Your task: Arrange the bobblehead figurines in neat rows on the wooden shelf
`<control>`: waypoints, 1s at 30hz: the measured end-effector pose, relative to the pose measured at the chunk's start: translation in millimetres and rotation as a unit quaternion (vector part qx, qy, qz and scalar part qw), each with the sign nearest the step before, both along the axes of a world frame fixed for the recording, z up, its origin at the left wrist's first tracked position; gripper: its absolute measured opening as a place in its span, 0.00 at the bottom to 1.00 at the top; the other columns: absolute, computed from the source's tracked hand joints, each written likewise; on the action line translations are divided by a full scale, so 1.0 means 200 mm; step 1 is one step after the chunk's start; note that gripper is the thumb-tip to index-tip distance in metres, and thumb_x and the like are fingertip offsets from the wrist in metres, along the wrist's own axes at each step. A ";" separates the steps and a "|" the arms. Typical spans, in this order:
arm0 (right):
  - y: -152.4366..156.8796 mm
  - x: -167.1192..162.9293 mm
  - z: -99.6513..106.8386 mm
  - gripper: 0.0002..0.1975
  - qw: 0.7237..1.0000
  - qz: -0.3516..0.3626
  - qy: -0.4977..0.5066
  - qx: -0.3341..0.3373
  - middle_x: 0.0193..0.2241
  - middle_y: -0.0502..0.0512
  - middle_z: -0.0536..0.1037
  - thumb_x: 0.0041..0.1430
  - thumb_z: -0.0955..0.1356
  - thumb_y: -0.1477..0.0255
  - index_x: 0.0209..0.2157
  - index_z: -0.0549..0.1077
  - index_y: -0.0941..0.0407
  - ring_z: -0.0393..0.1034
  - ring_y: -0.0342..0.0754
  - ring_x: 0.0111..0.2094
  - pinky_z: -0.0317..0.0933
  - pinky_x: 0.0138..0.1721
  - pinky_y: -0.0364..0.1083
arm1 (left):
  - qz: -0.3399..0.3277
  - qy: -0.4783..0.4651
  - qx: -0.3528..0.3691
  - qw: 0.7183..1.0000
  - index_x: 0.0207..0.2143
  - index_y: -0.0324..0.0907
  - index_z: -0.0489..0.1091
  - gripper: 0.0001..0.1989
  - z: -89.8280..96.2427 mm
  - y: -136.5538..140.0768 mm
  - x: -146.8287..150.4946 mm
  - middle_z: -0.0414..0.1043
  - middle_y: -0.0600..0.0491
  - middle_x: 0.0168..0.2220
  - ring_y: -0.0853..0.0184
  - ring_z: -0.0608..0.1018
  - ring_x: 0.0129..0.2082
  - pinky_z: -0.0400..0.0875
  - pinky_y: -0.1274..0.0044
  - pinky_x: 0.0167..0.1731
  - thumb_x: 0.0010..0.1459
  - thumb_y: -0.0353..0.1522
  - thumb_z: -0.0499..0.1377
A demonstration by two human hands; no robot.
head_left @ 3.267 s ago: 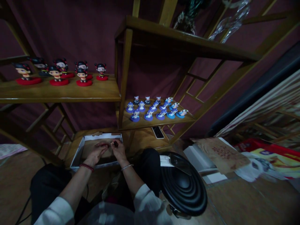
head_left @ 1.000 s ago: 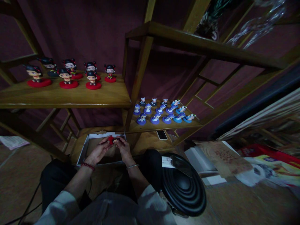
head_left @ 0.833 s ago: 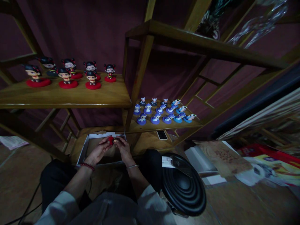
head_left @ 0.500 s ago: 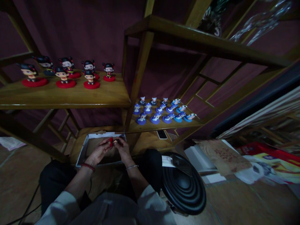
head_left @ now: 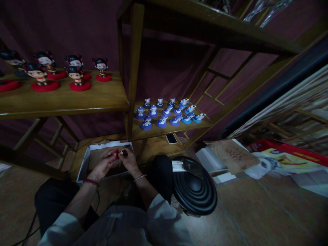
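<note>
Above a shallow cardboard box (head_left: 82,167), my two hands meet around a small black-haired figurine (head_left: 124,153) with a red base (head_left: 117,153). The fingers of my left hand (head_left: 107,161) are closed on the red base. My right hand (head_left: 130,160) pinches the dark head of the figurine from the other side. Whether base and figure are joined or slightly apart, I cannot tell. Similar figurines on red bases, among them one figurine (head_left: 101,68) at the right end, stand on the upper left shelf (head_left: 102,97).
Several small purple and blue figurines (head_left: 163,120) stand in rows on the lower right shelf (head_left: 153,134). A phone (head_left: 171,138) lies beneath them. Beside my right knee is a round black ribbed seat (head_left: 195,198). Boxes and a red package (head_left: 266,143) lie farther right. A wooden post (head_left: 135,68) divides the shelves.
My view has turned to the right, so the shelves appear farther left. My right hand has shifted its grip, and more of the figurine's dark head shows. Both hands stay over the box.
</note>
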State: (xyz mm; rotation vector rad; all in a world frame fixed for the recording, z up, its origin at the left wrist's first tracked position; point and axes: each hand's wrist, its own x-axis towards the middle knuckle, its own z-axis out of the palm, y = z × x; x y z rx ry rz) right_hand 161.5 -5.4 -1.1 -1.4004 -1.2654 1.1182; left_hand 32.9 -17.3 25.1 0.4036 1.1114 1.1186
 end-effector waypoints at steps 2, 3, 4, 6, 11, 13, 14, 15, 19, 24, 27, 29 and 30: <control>0.00 0.00 0.00 0.05 1.000 0.003 -0.015 0.002 0.28 0.48 0.76 0.48 0.67 0.71 0.30 0.72 0.52 0.70 0.45 0.32 0.65 0.39 0.45 | -0.002 0.003 0.002 1.000 0.34 0.37 0.75 0.11 0.00 0.00 0.00 0.78 0.51 0.35 0.70 0.79 0.33 0.74 0.78 0.39 0.46 0.19 0.64; 0.00 0.00 0.00 0.05 1.000 0.004 -0.021 0.004 0.29 0.48 0.76 0.49 0.66 0.72 0.31 0.72 0.52 0.70 0.45 0.32 0.65 0.39 0.45 | -0.004 0.005 0.003 1.000 0.34 0.37 0.75 0.12 -0.01 0.00 0.00 0.78 0.51 0.36 0.70 0.79 0.34 0.74 0.77 0.40 0.46 0.19 0.64; -0.01 0.00 0.00 0.05 1.000 0.006 -0.027 0.007 0.29 0.48 0.76 0.49 0.66 0.72 0.31 0.72 0.52 0.70 0.45 0.32 0.65 0.39 0.44 | -0.006 0.006 0.004 1.000 0.34 0.37 0.75 0.12 -0.01 0.00 0.00 0.78 0.50 0.36 0.70 0.79 0.34 0.74 0.77 0.40 0.45 0.19 0.64; -0.01 0.00 0.00 0.06 0.999 0.008 -0.037 0.014 0.30 0.48 0.77 0.50 0.66 0.72 0.32 0.73 0.52 0.71 0.45 0.33 0.65 0.40 0.44 | -0.009 0.010 0.005 1.000 0.35 0.36 0.75 0.12 -0.01 -0.01 0.00 0.78 0.50 0.36 0.70 0.79 0.34 0.74 0.77 0.40 0.45 0.19 0.64; -0.02 0.00 0.01 0.06 0.998 0.014 -0.056 0.021 0.30 0.48 0.78 0.50 0.66 0.73 0.32 0.73 0.51 0.71 0.46 0.34 0.65 0.41 0.44 | -0.012 0.021 0.012 1.000 0.35 0.37 0.75 0.13 -0.02 -0.01 -0.01 0.78 0.50 0.37 0.68 0.79 0.38 0.74 0.77 0.41 0.44 0.20 0.65; -0.02 0.00 0.01 0.07 0.998 0.017 -0.062 0.025 0.32 0.49 0.78 0.50 0.66 0.74 0.32 0.74 0.51 0.71 0.46 0.35 0.65 0.42 0.44 | -0.014 0.024 0.014 1.000 0.35 0.38 0.75 0.13 -0.02 -0.01 -0.01 0.78 0.50 0.38 0.67 0.79 0.39 0.74 0.77 0.41 0.43 0.20 0.65; -0.03 0.00 0.01 0.07 0.997 0.018 -0.064 0.026 0.32 0.49 0.78 0.50 0.66 0.74 0.32 0.74 0.51 0.71 0.46 0.35 0.65 0.42 0.44 | -0.015 0.025 0.015 0.999 0.35 0.38 0.75 0.13 -0.03 -0.01 -0.01 0.78 0.50 0.38 0.66 0.79 0.40 0.74 0.77 0.41 0.43 0.20 0.66; -0.03 0.00 0.01 0.07 0.997 0.020 -0.066 0.025 0.32 0.49 0.78 0.50 0.66 0.74 0.32 0.74 0.51 0.71 0.46 0.35 0.65 0.42 0.44 | -0.016 0.026 0.015 0.999 0.35 0.38 0.75 0.13 -0.03 -0.01 -0.01 0.78 0.50 0.38 0.66 0.79 0.40 0.74 0.76 0.42 0.43 0.21 0.66; -0.02 0.00 0.00 0.06 0.997 0.017 -0.073 0.015 0.30 0.48 0.78 0.50 0.66 0.73 0.31 0.74 0.51 0.71 0.45 0.33 0.65 0.40 0.44 | -0.025 0.026 0.018 0.999 0.36 0.38 0.75 0.15 -0.02 -0.01 -0.02 0.78 0.49 0.39 0.63 0.78 0.43 0.73 0.75 0.44 0.42 0.21 0.66; -0.02 0.00 -0.01 0.02 0.997 0.003 -0.079 -0.003 0.26 0.47 0.77 0.49 0.68 0.71 0.28 0.73 0.51 0.70 0.44 0.30 0.64 0.36 0.43 | -0.039 0.020 0.025 0.999 0.38 0.38 0.75 0.18 -0.01 -0.02 -0.01 0.77 0.48 0.41 0.62 0.77 0.45 0.72 0.75 0.45 0.41 0.22 0.67; -0.02 0.00 -0.02 0.01 0.997 0.000 -0.078 -0.009 0.24 0.46 0.75 0.48 0.68 0.70 0.26 0.73 0.52 0.68 0.44 0.27 0.64 0.33 0.42 | -0.040 0.019 0.025 0.999 0.38 0.38 0.75 0.18 -0.02 -0.03 -0.01 0.77 0.49 0.41 0.62 0.77 0.45 0.72 0.75 0.45 0.40 0.22 0.68; -0.02 0.00 -0.03 0.02 0.997 0.000 -0.074 -0.010 0.23 0.46 0.75 0.49 0.68 0.69 0.26 0.72 0.52 0.68 0.43 0.26 0.63 0.32 0.41 | -0.039 0.019 0.024 0.999 0.38 0.38 0.75 0.18 -0.02 -0.02 -0.01 0.77 0.49 0.41 0.61 0.77 0.45 0.72 0.74 0.45 0.41 0.22 0.67; -0.02 0.00 -0.03 0.03 0.997 0.001 -0.072 -0.010 0.22 0.46 0.74 0.49 0.68 0.69 0.26 0.72 0.52 0.68 0.43 0.26 0.63 0.32 0.41 | -0.039 0.019 0.023 0.999 0.37 0.38 0.75 0.17 -0.03 -0.02 -0.01 0.78 0.49 0.40 0.61 0.78 0.44 0.73 0.73 0.45 0.41 0.22 0.67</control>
